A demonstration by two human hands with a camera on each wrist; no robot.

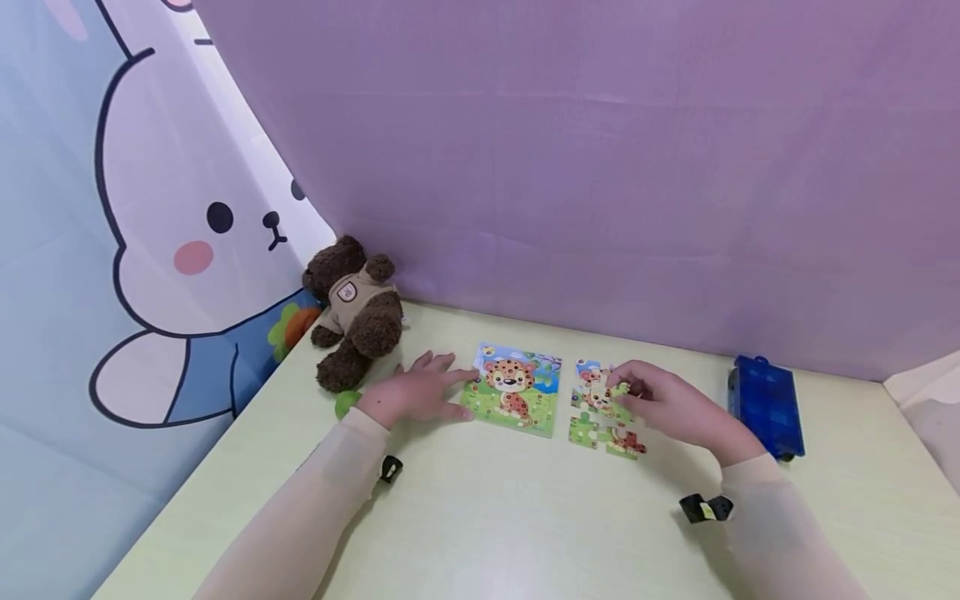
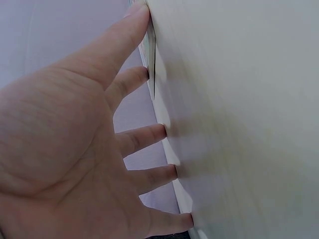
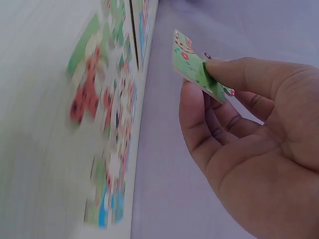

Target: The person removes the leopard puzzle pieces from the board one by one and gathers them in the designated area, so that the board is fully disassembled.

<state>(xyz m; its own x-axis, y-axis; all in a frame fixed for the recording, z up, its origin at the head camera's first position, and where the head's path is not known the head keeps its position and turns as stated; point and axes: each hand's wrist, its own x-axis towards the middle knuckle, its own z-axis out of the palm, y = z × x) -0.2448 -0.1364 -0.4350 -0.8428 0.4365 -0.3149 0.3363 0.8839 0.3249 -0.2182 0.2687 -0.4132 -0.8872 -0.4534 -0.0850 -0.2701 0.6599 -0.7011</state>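
Note:
My right hand (image 1: 667, 404) pinches a green jigsaw piece (image 3: 197, 67) between thumb and fingers, lifted above the table in the right wrist view. Below it lie joined jigsaw pieces (image 1: 596, 398) showing part of a leopard. Nearer the front are a green piece (image 1: 582, 432) and a piece with red, spotted parts (image 1: 626, 441). To their left is a square leopard picture (image 1: 513, 392). My left hand (image 1: 420, 393) lies with fingers spread at that picture's left edge, thumb and index finger touching it. Its other fingertips (image 2: 172, 172) rest on the table.
A brown teddy bear (image 1: 360, 308) in a beige shirt leans at the back left, with a small green round object (image 1: 346, 404) by its foot. At the right stands a blue translucent case (image 1: 767, 407). A purple cloth (image 1: 600, 167) hangs behind the table (image 1: 495, 517).

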